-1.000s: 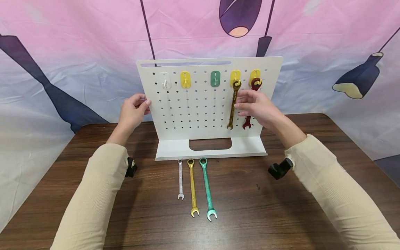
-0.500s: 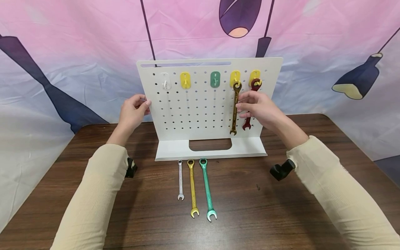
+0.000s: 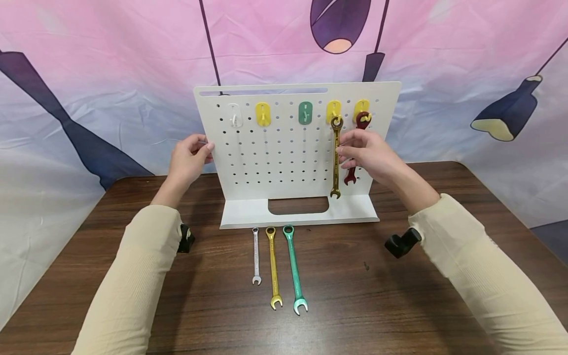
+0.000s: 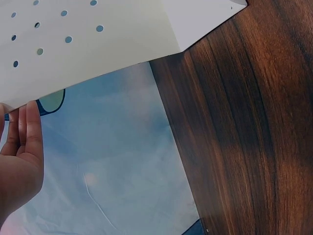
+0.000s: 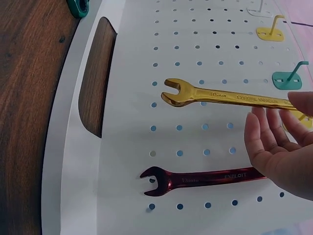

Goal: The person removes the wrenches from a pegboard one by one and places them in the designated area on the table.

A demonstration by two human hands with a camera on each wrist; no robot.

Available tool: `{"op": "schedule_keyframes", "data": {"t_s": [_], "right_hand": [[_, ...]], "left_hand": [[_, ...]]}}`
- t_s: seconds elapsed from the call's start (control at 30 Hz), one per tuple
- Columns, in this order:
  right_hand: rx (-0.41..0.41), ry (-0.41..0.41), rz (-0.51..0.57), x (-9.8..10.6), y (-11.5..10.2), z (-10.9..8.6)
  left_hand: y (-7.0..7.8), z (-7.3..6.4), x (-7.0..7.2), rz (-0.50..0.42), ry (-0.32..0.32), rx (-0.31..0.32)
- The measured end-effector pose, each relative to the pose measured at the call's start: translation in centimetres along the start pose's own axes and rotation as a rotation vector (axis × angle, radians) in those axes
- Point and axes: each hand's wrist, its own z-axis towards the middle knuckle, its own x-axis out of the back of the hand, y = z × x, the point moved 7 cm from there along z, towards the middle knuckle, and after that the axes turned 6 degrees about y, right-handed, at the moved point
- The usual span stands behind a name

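At the left edge of a white pegboard [image 3: 248, 191], my left hand [image 3: 188, 157] grips the panel between thumb and fingers; in the left wrist view the fingers lie behind it. My right hand [image 3: 374, 155] pinches the shank of a gold combination wrench [image 3: 336, 172]. The wrench's ring end is at a yellow hook [image 3: 334, 107], and its open end hangs downward, apart from the board. Behind the right hand, a dark red wrench [image 5: 205, 179] hangs from the rightmost yellow hook [image 3: 361, 106]. Part of its shank is hidden by the hand.
A small silver wrench [image 3: 256, 256], a yellow-gold wrench [image 3: 273, 266] and a green wrench [image 3: 295, 268] lie on the brown wooden table [image 3: 341, 305]. A white hook [image 3: 234, 114], another yellow hook [image 3: 263, 114] and a green hook [image 3: 305, 113] bear no tools. A printed cloth hangs behind.
The gold wrench's lower end has swung right and outward from the board, and the right hand has shifted slightly right. The left hand stays at the board's edge.
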Motion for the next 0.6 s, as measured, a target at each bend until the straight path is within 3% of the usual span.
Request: {"op": "schedule_keyframes", "data": {"t_s": [0.6], "right_hand": [[0.029,0.041,-0.076,0.09,-0.44,-0.16]], "left_hand": [[-0.08,0.03,-0.02,-0.005,0.000,0.005]]}}
